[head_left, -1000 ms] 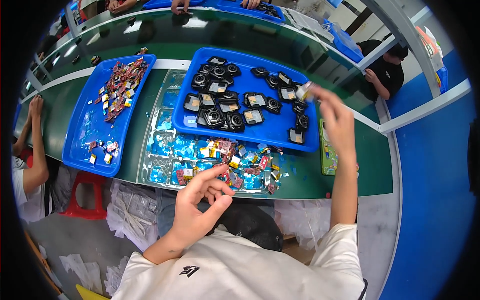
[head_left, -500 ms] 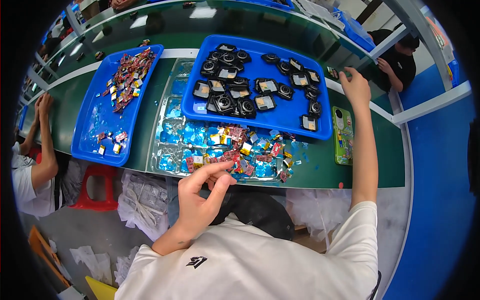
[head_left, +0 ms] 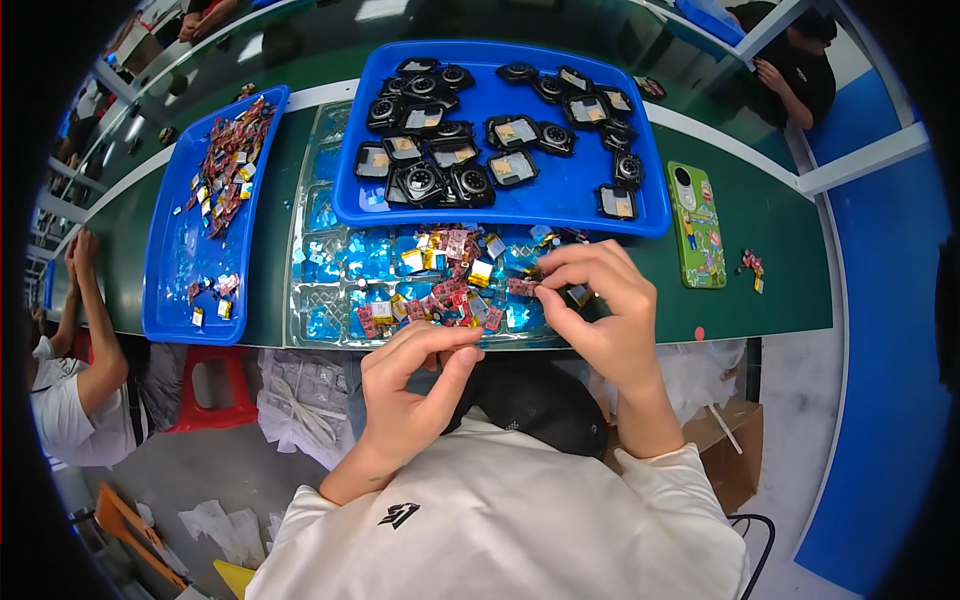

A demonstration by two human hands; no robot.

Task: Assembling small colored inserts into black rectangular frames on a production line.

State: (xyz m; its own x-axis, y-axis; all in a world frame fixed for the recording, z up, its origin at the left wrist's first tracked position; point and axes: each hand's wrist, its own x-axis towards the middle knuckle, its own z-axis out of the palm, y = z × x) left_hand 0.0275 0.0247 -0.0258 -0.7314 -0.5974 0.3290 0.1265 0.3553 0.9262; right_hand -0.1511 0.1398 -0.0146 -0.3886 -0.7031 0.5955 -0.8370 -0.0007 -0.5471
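My left hand hovers at the front edge of the clear plastic tray. Its index finger and thumb point right with a narrow gap between the tips, and I make out nothing in it. My right hand reaches over the tray's right end. Index finger and thumb curve apart there, the tips at the right end of a small red circuit board. Around it lie several more red boards and silver-yellow battery cells, mixed with blue film pieces.
Behind the clear tray, a large blue tray holds several black watch cases. Another blue tray at left carries piled boards and cells. To the right lie a green patterned phone and a small module. Co-workers sit at left and far right.
My right hand has come back from the far right of the bench to the clear tray. My left hand's thumb and index tips are closer together. The whole view has shifted slightly.
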